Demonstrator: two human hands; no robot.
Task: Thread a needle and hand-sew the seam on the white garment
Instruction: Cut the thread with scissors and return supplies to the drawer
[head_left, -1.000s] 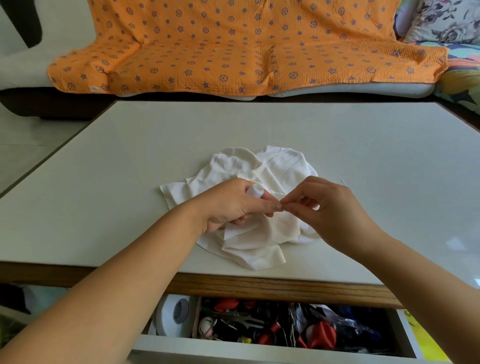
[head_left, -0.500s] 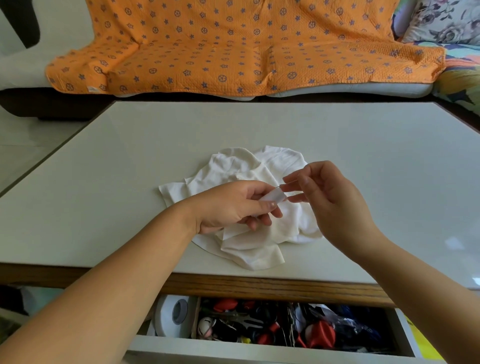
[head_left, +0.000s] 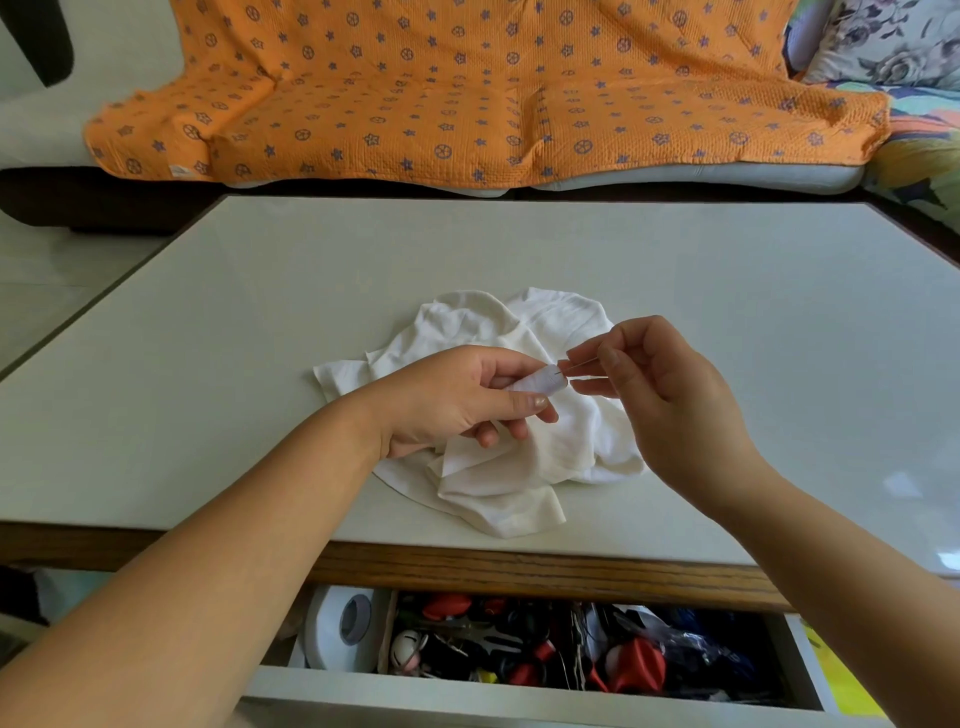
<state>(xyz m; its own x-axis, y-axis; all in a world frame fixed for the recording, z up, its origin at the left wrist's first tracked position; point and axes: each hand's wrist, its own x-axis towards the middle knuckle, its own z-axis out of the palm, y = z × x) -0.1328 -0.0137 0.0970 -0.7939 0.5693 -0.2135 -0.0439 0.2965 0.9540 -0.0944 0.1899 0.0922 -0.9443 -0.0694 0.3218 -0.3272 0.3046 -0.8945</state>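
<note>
The fingers (head_left: 609, 358) of the right hand (head_left: 670, 400) pinch the needle (head_left: 575, 367), thin, stiff and probably slippery, by its shaft; the left hand (head_left: 457, 400) grips a light white thread spool (head_left: 540, 383).

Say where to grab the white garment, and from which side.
Likely the corner flap of the white garment nearest the camera on the table, from the near side with a pinch grip: it sticks out of the crumpled heap, clear of the left hand holding the thread spool and right hand pinching the needle.
</note>
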